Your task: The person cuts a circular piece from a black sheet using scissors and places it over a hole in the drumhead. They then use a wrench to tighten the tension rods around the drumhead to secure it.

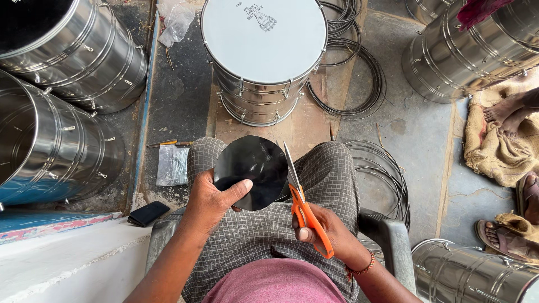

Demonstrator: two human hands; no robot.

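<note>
Two hands work at mid-frame over the lap. Left hand pinches a black disc, thumb pressed on its face; the outline already looks nearly round, with trimming seemingly left at its right edge. Right hand grips orange-handled scissors, fingers closed through the loops, blades against that edge.

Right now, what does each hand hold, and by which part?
Left hand pinches the round black sheet at its lower-left edge; right hand grips the orange-handled scissors by the handles.
</note>
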